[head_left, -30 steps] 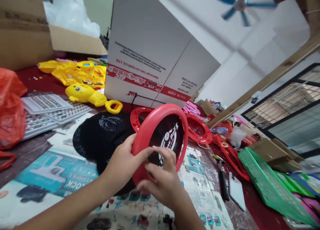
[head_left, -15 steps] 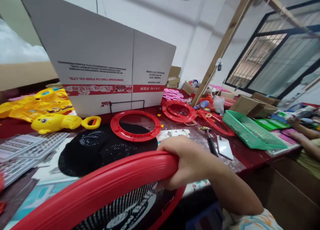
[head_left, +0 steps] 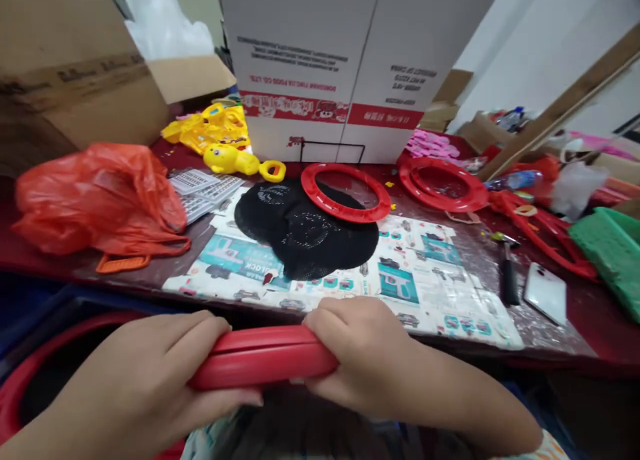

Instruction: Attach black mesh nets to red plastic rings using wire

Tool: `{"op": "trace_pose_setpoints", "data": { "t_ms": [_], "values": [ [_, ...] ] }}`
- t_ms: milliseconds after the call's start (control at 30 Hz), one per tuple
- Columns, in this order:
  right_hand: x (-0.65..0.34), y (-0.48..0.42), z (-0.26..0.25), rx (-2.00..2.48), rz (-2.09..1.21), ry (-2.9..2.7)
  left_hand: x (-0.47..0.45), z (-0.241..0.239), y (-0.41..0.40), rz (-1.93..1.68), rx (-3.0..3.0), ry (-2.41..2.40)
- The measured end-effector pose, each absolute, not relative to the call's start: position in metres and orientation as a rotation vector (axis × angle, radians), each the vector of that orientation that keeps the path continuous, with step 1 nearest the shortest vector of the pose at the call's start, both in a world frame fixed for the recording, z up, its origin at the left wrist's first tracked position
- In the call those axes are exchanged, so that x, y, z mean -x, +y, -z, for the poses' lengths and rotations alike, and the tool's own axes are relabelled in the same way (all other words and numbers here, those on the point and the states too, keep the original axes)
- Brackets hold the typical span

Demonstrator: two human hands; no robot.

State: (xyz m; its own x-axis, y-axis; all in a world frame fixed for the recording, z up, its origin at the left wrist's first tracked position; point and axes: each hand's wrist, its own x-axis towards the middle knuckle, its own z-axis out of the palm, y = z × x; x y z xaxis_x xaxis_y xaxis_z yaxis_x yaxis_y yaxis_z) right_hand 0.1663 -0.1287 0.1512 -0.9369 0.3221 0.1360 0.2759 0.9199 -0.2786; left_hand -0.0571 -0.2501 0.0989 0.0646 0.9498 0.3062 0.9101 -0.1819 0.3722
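Both hands grip the rim of a red plastic ring point(head_left: 270, 357), held close to my body below the table edge. My left hand point(head_left: 165, 367) closes around its left part, and my right hand point(head_left: 360, 353) around its right part. Most of the ring is out of sight or behind my hands. Ahead on the table lie round black mesh pieces point(head_left: 320, 247), overlapping each other. A thinner red ring point(head_left: 307, 183) rests partly on the mesh. Printed cardboard sheets point(head_left: 345, 287) lie under the mesh.
At left are an orange plastic bag point(head_left: 100, 200) and another red ring point(head_left: 20, 387) below the table. Yellow toy parts point(head_left: 230, 160) and a white carton point(head_left: 320, 67) stand behind. At right are red rings point(head_left: 445, 187), a hammer point(head_left: 509, 273), a phone point(head_left: 546, 293) and a green basket point(head_left: 610, 247).
My view has swung left and down. The red ring, earlier showing its black mesh with white print, is now lower and seen edge-on. My left hand has come into view on it.
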Motion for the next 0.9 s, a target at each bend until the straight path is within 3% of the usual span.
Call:
{"op": "trace_pose_setpoints", "data": {
  "t_ms": [100,533,667,900],
  "values": [
    [-0.159,-0.127,-0.153,0.425,-0.451,-2.939,0.060,-0.101,-0.250,-0.642,-2.374,1.933],
    [-0.132,-0.126,-0.134,0.085,-0.223,-3.013,0.054,-0.090,-0.253,-0.807,-2.541,1.863],
    [-0.132,-0.134,-0.129,0.120,-0.165,-2.946,0.042,-0.096,-0.248,-0.955,-2.636,2.040],
    [-0.122,-0.135,-0.133,0.230,-0.118,-3.049,0.043,-0.095,-0.233,-0.994,-2.723,1.919]
  ]
}}
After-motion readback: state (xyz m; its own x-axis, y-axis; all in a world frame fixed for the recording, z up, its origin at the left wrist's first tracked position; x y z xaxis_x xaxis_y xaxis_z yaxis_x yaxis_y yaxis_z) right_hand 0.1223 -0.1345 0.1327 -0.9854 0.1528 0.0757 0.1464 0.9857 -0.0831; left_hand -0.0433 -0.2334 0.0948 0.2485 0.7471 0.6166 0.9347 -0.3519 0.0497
